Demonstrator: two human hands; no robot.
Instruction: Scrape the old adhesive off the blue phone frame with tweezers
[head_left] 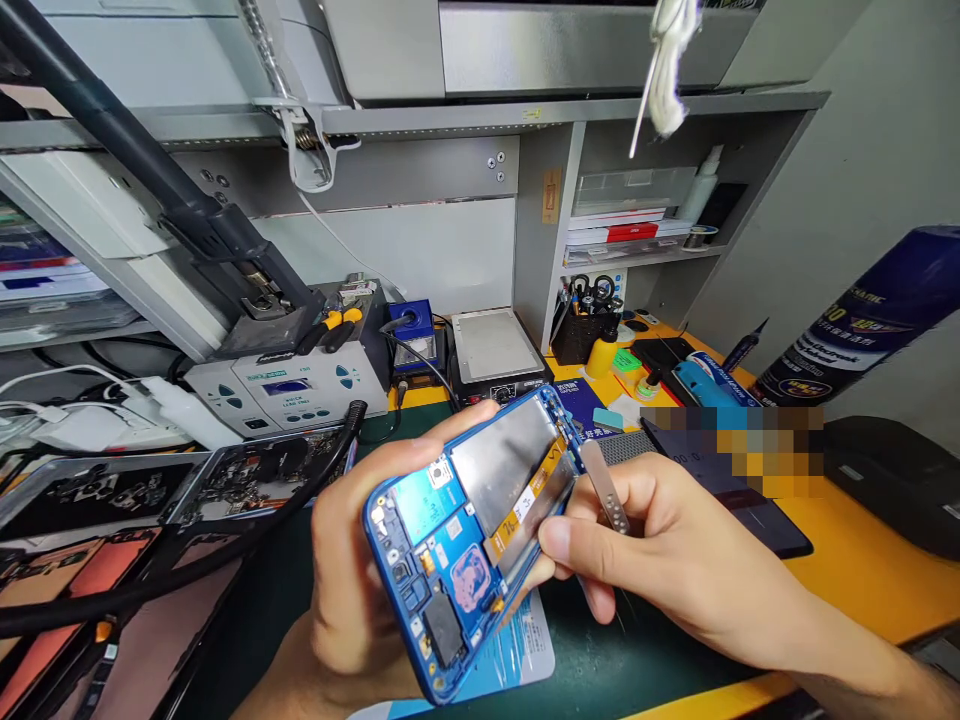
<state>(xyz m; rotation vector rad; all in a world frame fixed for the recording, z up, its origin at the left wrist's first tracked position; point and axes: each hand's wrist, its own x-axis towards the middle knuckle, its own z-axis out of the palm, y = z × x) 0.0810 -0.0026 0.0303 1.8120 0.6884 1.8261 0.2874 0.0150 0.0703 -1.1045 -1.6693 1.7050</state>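
My left hand (345, 560) is wrapped round an opened blue phone frame (379, 500), held tilted above the mat. Inside it show a bare silvery compartment (499, 460), an orange flex cable (529, 500) with handwritten marks, and a black block (444, 628) at the near end. Between the fingers of my right hand (652, 540) is a thin metal pry blade (600, 480) with small holes, its far end beside the frame's upper right edge. The right thumb rests at the frame's long side. Beneath the phone lies a light blue and white card (517, 660), partly hidden.
A hot-air station (292, 385) and a black hose (300, 530) stand to the left, near trays of phone parts (112, 490). A heating plate (499, 350) sits behind. On the right are a spray can (862, 320), a dark tablet-like screen (720, 490) and a tool holder (581, 335).
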